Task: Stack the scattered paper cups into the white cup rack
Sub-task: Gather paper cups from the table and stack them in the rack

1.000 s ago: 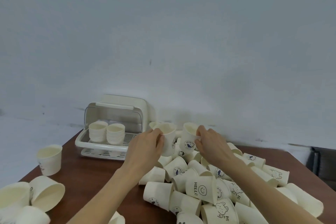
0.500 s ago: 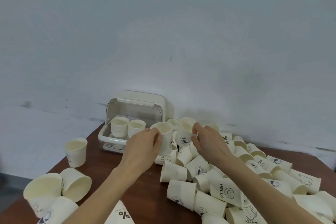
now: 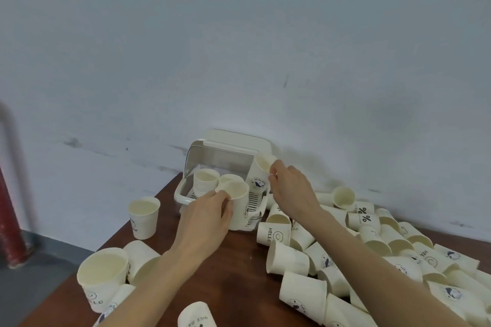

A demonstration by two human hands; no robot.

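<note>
At the far left of the brown table point(image 3: 233, 268), an upright cup point(image 3: 143, 218) stands alone, with a few more cups point(image 3: 106, 273) lying or standing in a loose group near the front edge. Further along, the left hand point(image 3: 204, 223) has its fingers curled round a paper cup point(image 3: 236, 204) held upright at the front of the white cup rack point(image 3: 186, 195). Inside the rack, under its raised lid, two short stacks point(image 3: 206, 180) already stand side by side. The right hand point(image 3: 292, 191) pinches a second cup point(image 3: 261, 175) by its rim, thumb and fingers closed on it, at the rack's right end; whether that cup is already over the tray or just beside it is hard to tell from this angle. To the right, a large heap of cups point(image 3: 372, 255) lies scattered, most on their sides.

By this showing the job is at an early stage: only the two small stacks are in place, two cups are in hand, and most of the cups remain on the table.
</note>
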